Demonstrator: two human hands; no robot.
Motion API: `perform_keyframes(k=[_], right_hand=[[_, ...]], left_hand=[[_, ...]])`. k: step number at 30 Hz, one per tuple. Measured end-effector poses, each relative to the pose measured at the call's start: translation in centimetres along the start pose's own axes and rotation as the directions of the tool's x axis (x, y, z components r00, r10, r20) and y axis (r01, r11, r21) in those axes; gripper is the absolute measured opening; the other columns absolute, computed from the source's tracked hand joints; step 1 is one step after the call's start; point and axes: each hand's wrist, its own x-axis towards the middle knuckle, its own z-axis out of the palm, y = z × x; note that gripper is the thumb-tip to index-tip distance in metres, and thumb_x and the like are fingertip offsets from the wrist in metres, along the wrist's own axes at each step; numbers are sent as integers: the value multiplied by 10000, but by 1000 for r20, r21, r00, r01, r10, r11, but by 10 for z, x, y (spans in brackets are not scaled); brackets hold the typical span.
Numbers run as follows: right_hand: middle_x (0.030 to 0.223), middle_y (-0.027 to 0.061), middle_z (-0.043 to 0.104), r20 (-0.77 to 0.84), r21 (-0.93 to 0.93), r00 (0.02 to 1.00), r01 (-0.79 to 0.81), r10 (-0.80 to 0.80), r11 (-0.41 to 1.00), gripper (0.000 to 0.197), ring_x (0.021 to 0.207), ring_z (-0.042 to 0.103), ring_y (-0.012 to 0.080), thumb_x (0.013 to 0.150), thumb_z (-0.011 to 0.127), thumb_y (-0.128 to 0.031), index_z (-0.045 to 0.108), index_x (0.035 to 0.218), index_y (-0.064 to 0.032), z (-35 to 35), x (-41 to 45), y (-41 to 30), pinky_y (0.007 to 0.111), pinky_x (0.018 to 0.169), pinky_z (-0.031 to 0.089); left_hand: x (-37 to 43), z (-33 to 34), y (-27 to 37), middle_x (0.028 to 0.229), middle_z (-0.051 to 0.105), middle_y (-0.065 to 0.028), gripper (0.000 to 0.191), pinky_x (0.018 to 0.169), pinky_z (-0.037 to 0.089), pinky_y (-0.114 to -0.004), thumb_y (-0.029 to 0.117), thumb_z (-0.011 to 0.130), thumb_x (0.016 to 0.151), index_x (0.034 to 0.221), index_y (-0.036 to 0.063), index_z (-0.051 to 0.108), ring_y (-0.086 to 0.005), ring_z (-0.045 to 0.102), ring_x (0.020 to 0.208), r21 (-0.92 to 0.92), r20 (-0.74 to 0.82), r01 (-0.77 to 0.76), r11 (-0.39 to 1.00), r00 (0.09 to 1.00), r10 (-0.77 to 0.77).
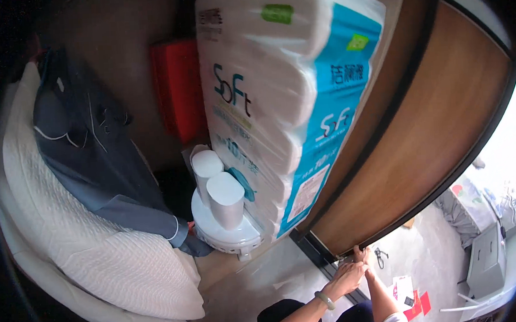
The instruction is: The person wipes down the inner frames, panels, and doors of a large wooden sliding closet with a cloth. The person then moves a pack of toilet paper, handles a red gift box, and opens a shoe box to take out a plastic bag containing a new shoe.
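A brown wood-panelled sliding door point(432, 138) with a black frame stands on the right. Both of my hands are at its bottom corner, just above the black floor track point(317, 249). My left hand point(346, 279), with a pale bangle at the wrist, reaches to the door's lower edge, its fingers bent. Close against it, my right hand point(364, 257) has its fingers at the same black edge. The hands overlap, so whether either one grips the frame cannot be told. Small parts between the fingers and the track are too small to make out.
A tall plastic-wrapped pack of tissue rolls point(259, 95) stands left of the door, beside a white round stand point(229, 239) with two white rolls point(227, 202). Further left are dark clothing point(105, 160) and a cream quilted cover point(127, 264). Red and white papers point(412, 299) lie on the floor.
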Motion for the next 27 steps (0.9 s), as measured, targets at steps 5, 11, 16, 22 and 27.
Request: perform_keyframes(k=[5,11,16,22,27], right_hand=[[966,254,619,-12,3,999,32,-32,999,400,876,607,372,799,562,-165,502,1132,49,5,18,-15,437,767,482],[963,248,619,5,39,994,111,-111,993,407,874,607,366,796,569,-172,499,1135,44,21,37,-36,434,765,482],[961,243,618,27,73,986,164,-166,984,413,872,607,361,794,574,-177,497,1137,41,33,49,-46,432,763,483],[959,238,618,45,120,978,195,-202,973,421,870,606,355,792,580,-183,494,1140,36,45,62,-54,429,761,483],[957,233,617,65,163,968,229,-242,960,427,868,606,350,790,585,-189,492,1143,33,66,74,-74,427,760,484]], left_hand=[[1,-23,8,1153,611,-152,277,872,491,-411,92,508,915,1177,43,585,-324,602,1035,-176,-425,-110,978,905,25],[-27,-90,30,1172,608,-120,272,835,509,-353,102,514,930,1185,48,591,-289,616,1015,-215,-624,-43,976,775,-103],[-92,-133,6,1077,628,-95,213,749,497,-306,32,579,877,1080,43,640,-209,619,867,-198,-851,-96,975,510,-122],[-139,-165,-60,1209,485,-145,525,906,425,-381,107,724,774,1232,28,481,-279,484,1101,-103,-980,277,955,138,-145],[-127,-197,-123,1343,298,-221,897,1053,291,-446,154,826,670,1352,-17,269,-374,329,1243,-101,-979,435,895,116,-167]])
